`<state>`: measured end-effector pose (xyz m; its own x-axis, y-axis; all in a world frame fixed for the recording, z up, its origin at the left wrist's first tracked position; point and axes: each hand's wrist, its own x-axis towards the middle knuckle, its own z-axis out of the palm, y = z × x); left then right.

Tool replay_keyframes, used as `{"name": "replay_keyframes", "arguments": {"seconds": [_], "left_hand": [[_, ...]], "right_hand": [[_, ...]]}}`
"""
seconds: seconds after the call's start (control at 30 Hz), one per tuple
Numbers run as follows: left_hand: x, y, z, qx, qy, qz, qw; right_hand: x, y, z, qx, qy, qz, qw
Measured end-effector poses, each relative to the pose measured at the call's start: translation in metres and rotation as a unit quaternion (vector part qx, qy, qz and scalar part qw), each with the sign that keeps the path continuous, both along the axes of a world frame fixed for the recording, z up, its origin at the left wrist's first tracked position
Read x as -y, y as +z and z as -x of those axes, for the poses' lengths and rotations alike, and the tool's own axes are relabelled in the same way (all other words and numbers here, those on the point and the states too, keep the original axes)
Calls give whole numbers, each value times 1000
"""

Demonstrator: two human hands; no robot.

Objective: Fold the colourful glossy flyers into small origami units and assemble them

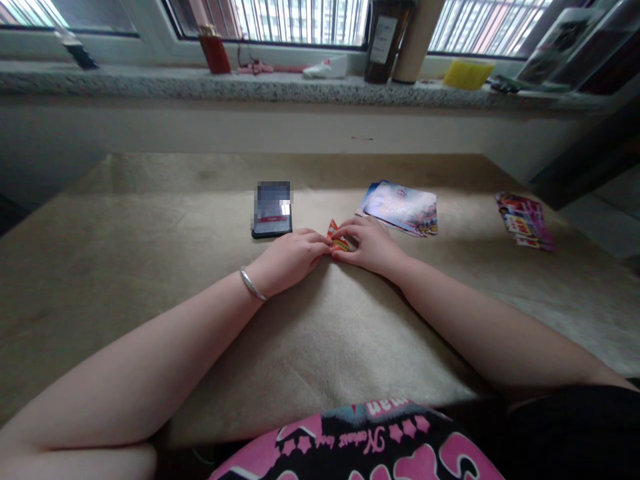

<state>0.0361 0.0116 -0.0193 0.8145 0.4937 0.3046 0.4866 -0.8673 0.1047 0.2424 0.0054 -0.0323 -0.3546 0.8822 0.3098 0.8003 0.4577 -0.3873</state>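
Between my hands, at the middle of the table, is a small folded piece of orange printed paper (pixel 341 245) with a pointed top. My left hand (pixel 290 260), with a silver bangle at the wrist, has its fingertips closed together at the paper's left edge. From the other side, my right hand (pixel 374 248) pinches the paper between thumb and fingers. The fingers cover part of the paper, so its full shape is hidden. A dark phone (pixel 273 210), its screen blurred, lies just beyond my left hand.
Behind my right hand lies a fanned pile of glossy picture sheets (pixel 403 205). Several pink and red printed packets (pixel 525 223) are at the table's right. Along the stone windowsill (pixel 165 83) stand a red container (pixel 215 52), a dark bottle (pixel 385 43) and a yellow sponge-like block (pixel 467 75).
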Motion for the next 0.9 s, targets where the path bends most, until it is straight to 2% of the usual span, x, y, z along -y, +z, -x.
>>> {"name": "replay_keyframes", "arguments": {"seconds": [0.13,0.23,0.33,0.4,0.67,0.9], "left_hand": [[1,2,2,-12,-16,-13,1000],[1,2,4,-17,-22,-17,999],[2,0,5,-20,-29,-24,999],[3,0,5,-22,-32,-29,999],[6,3,6,-18,-65,-45,997],[4,3,7,-42,-78,-66,994]], "right_hand": [[0,-2,-4,1,16,-6,1000],[1,-4,-6,-27,45,-53,997],[4,-1,-9,-37,122,-101,987],[7,4,-10,-8,173,-80,982],[9,12,-17,93,234,-157,955],[10,16,-19,131,256,-155,945]]}}
